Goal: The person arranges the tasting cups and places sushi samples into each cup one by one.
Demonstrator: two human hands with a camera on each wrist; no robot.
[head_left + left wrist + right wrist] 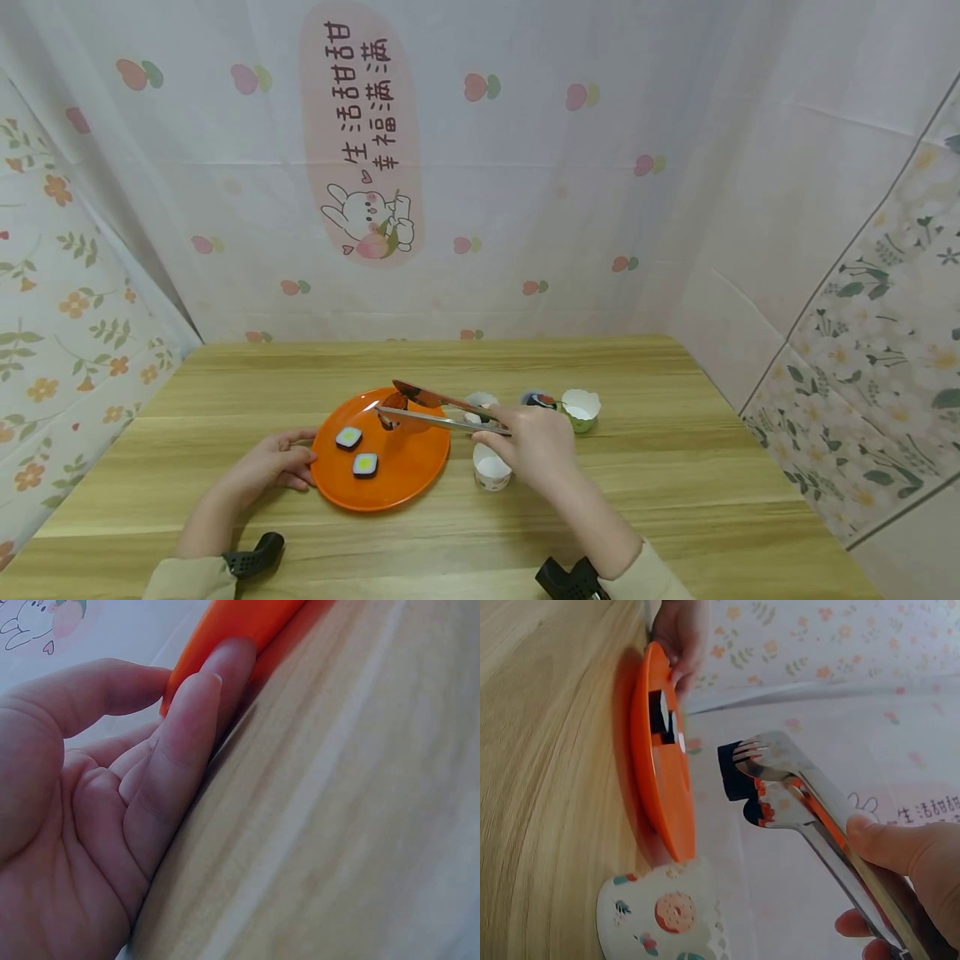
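My left hand (pixel 273 465) pinches the left rim of an orange plate (pixel 408 475), thumb on top and fingers beneath, as the left wrist view shows. Two toy-like sushi pieces with white tops, yellow centres and dark sides, one sushi piece (pixel 348 437) and another sushi piece (pixel 365 465), lie on its left half. My right hand (pixel 538 442) grips metal tongs (pixel 832 851) by the handles. Between the tongs' ends, above the plate, is a dark sushi piece (pixel 733 774) with some red-orange on it; the tongs partly cover it.
Right of the plate stands a printed paper cup (pixel 492 471). Behind it is a second cup (pixel 480 398), partly hidden by the tongs. Farther right are a cup holding dark and red pieces (pixel 538 401) and a green cup (pixel 581 408). A curtain (pixel 480 200) hangs behind the wooden table (pixel 247 375).
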